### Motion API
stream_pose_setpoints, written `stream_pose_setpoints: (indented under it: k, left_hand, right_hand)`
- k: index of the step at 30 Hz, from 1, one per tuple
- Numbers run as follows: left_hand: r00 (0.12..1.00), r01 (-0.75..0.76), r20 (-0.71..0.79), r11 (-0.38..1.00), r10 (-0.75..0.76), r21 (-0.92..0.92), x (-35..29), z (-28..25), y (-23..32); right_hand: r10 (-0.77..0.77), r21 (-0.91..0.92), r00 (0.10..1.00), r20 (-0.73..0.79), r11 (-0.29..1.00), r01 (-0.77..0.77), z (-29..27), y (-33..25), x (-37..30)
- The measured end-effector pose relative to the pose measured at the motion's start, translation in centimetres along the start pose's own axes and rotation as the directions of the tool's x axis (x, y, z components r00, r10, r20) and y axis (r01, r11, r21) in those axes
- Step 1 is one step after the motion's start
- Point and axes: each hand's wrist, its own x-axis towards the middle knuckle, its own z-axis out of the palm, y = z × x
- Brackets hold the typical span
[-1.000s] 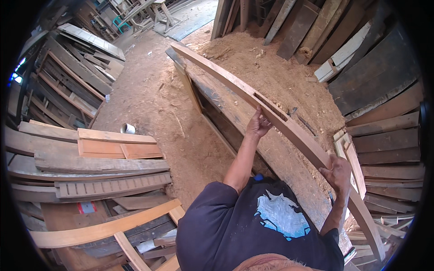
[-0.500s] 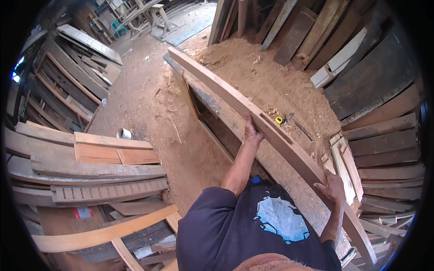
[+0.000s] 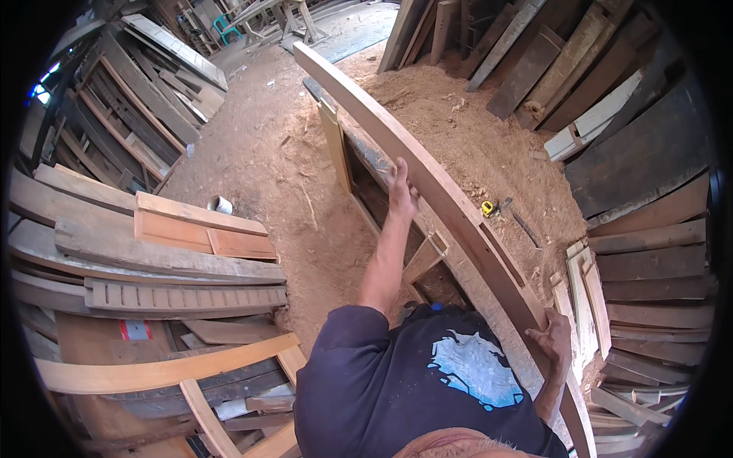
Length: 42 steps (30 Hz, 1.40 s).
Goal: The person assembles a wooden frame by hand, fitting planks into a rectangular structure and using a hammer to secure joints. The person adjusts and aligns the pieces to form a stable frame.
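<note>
- Brown timber beam (image 3: 450, 206) runs slantwise above the workbench (image 3: 486, 305), far end upper left, near end lower right; can't tell if it rests on the bench or is held just clear.
- L hand (image 3: 402, 197): at the beam's left side, fingers against the wood; can't tell if any wrap under, so grip = unclear.
- R hand (image 3: 555, 340): nearer the close end, pinching the beam, thumb on one side, fingers over the other.
- Step looks like steadying/positioning the beam; hands well apart = good leverage, IMO.
- Long far end prob. wants to dip or swing, so best if L carries from below & R steers.
- Slot (image 3: 502, 254) sits btwn the hands; fingertips better off outside it, esp. if the beam rolls.
- Turn slowly: tape measure (image 3: 489, 208) & dark tool (image 3: 527, 230) lie just past the beam, near sawdust (image 3: 450, 114), easy to knock.
- Mind knuckles vs. the bench edge, too.
</note>
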Motion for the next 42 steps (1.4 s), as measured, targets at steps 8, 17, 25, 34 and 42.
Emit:
stream_pose_setpoints:
  k: [8, 17, 25, 34, 42]
  left_hand:
    - [0.986, 0.086, -0.162, 0.935, -0.031, 0.345, 0.4, 2.1, -0.5]
    - [0.972, 0.199, -0.184, 0.933, -0.148, 0.300, 0.7, -1.5, -1.6]
    - [0.981, 0.194, -0.085, 0.917, -0.175, 0.348, 2.8, -5.0, -2.9]
    - [0.980, 0.197, -0.075, 0.865, -0.183, 0.462, 3.8, -7.9, -5.3]
    - [0.948, 0.308, -0.020, 0.895, -0.318, 0.323, 1.8, -10.0, -8.8]
  right_hand:
    - [0.054, -0.147, 0.997, -0.048, 0.987, -0.061, 0.3, -0.4, -0.7]
    - [0.052, -0.164, 0.998, 0.033, 0.985, -0.046, 0.7, -0.6, -0.4]
    - [-0.021, -0.197, 1.000, -0.020, 0.980, 0.017, 3.1, 1.2, -0.2]
    - [0.107, -0.149, 0.992, 0.064, 0.984, -0.096, 7.4, 3.4, 0.4]
    - [0.122, -0.153, 0.989, 0.084, 0.982, -0.108, 8.6, 4.5, 1.3]
